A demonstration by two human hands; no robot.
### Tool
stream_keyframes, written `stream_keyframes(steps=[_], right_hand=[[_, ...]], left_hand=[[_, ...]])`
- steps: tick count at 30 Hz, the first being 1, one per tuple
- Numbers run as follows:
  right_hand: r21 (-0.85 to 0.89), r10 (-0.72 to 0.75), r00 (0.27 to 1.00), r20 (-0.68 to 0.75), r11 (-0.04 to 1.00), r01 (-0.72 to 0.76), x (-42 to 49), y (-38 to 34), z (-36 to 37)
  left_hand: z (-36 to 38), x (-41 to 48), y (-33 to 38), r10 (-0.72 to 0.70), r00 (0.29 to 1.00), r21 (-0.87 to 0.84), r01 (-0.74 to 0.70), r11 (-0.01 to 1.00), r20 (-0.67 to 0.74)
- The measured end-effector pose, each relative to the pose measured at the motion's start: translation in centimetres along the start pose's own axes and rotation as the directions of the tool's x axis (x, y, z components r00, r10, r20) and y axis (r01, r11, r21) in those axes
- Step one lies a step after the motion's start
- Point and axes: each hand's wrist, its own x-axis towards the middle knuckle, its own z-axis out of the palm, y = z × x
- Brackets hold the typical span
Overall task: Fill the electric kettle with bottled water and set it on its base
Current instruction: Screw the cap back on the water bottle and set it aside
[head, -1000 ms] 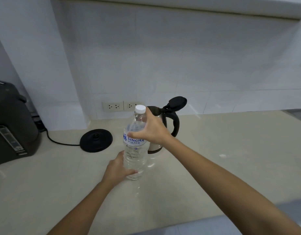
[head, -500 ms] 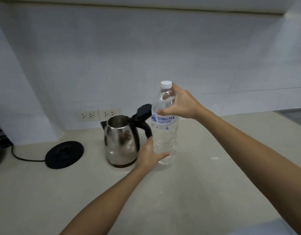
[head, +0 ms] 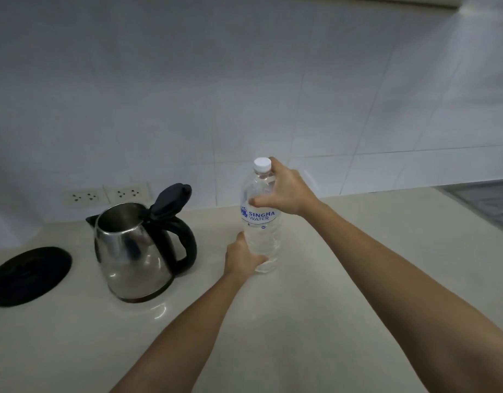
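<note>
countertop [head: 315,321], pale and glossy, fills the lower half of the view, with a white tiled wall [head: 244,95] rising behind it. at the far left edge sits the round black kettle base [head: 29,275], flat on the counter and bare on top. above and behind it, two wall sockets [head: 107,195] are set side by side low in the tiles. just right of the base, apart from it, stands the steel kettle [head: 131,259], upright on the counter, its black lid [head: 172,198] flipped up and back so the mouth is open; the black handle [head: 185,245] faces right, the spout left. whether there is any water inside it cannot be told.

right of the kettle, near but not touching, the clear water bottle [head: 261,222] stands upright on the counter, white cap [head: 262,165] on, blue "singha water" label facing the camera. the left hand [head: 242,258] wraps around the lower part of the bottle from the left, fingers closed on it. the right hand [head: 287,191] comes in from the right and clasps the shoulder of the bottle just under the cap, thumb across the front, fingertips reaching up behind the neck. both bare forearms stretch in from the bottom edge. at the far right a dark patch [head: 482,202] of surface sits in the counter, too blurred to name.
</note>
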Motion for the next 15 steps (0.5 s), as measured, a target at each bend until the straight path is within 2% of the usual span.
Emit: stream_keyframes(steps=[4, 10, 15], right_hand=[[0.023, 0.029, 1.0, 0.006, 0.999, -0.029, 0.2, 2.2, 0.2], [0.143, 0.088, 0.996, -0.007, 0.986, -0.086, -0.3, 4.8, -0.6], [0.167, 0.096, 0.995, 0.02, 0.981, -0.098, -0.5, 5.0, -0.2]], left_hand=[[1.5, 0.6, 0.0, -0.004, 1.0, 0.016, 0.004, 1.0, 0.025], [1.6, 1.3, 0.1, 0.043, 0.995, 0.181, -0.059, 0.982, 0.09], [1.3, 1.6, -0.4, 0.065, 0.989, 0.183, -0.089, 0.979, 0.133]])
